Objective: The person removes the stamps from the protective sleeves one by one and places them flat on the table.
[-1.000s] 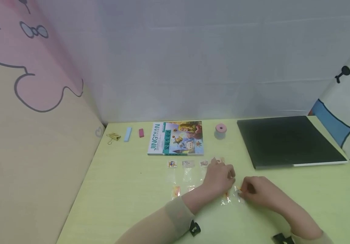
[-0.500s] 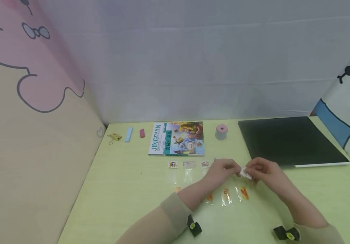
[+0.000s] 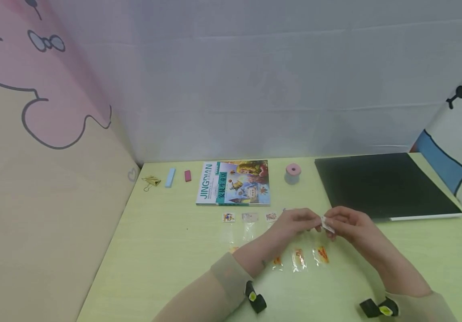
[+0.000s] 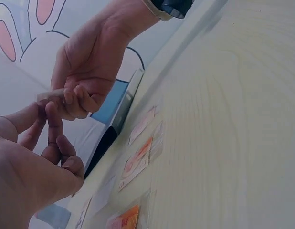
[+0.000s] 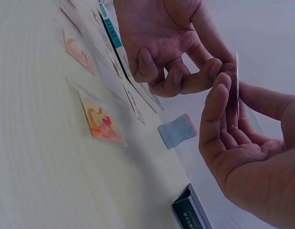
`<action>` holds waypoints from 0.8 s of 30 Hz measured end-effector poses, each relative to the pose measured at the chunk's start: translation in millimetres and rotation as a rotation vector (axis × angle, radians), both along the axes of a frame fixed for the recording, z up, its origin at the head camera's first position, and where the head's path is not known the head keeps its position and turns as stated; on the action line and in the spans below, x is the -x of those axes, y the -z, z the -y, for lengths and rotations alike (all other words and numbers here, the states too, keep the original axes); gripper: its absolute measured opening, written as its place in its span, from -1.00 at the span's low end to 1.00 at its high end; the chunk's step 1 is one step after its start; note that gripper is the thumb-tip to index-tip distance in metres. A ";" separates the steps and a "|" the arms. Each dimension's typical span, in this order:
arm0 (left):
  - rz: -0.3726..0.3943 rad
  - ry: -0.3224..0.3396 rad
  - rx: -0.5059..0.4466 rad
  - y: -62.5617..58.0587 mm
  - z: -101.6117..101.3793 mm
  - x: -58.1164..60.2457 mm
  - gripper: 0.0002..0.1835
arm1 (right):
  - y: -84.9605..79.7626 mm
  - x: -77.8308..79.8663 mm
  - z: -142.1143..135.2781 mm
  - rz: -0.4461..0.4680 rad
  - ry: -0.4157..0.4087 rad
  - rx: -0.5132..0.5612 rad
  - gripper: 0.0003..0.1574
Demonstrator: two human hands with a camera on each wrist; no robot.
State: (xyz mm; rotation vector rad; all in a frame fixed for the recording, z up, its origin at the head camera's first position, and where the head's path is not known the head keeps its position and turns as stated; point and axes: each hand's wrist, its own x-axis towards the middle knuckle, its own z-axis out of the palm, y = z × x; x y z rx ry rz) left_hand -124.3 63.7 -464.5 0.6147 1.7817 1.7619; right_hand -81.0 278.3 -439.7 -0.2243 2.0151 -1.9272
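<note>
Above the table, both hands meet at a small, thin white card (image 3: 327, 225), which shows nearly edge-on in the right wrist view. My left hand (image 3: 297, 222) pinches its left end between thumb and fingertips. Thumb and fingers of my right hand (image 3: 349, 226) grip the other side. Below the hands lies a row of clear sleeves, among them an orange printed card (image 5: 100, 119) and an orange sleeve (image 3: 298, 257). Farther back is a row of small picture squares, with a cartoon square (image 3: 228, 217) at its left end. My left forearm hides part of both rows.
Behind the rows lies a picture book (image 3: 235, 183). A pink-topped, spool-shaped thing (image 3: 293, 174) stands beside it, and a flat black panel (image 3: 387, 188) lies right. A gold binder clip (image 3: 153, 181), blue bar (image 3: 170, 177) and dark pink block (image 3: 188, 175) lie back left.
The right hand has risen from the front sleeves with the white card and met the left hand, which moved right. Over the last half second the card has turned slightly between them.
</note>
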 end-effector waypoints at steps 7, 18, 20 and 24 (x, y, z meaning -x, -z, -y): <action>-0.087 -0.043 0.043 0.9 -1.6 0.6 -0.79 | 0.3 -1.3 0.6 0.002 0.021 0.031 -0.61; -0.369 -0.235 0.287 0.2 -4.7 -4.5 -0.91 | 4.1 -3.4 5.8 -0.035 0.133 -0.156 -0.50; -0.396 -0.259 0.297 -1.1 -4.9 -5.7 -0.90 | 3.9 -3.8 6.6 -0.046 0.152 -0.183 -0.51; -0.472 -0.292 0.335 -6.1 -5.0 -8.0 -0.91 | 2.8 -4.5 9.4 -0.066 0.178 -0.226 -0.52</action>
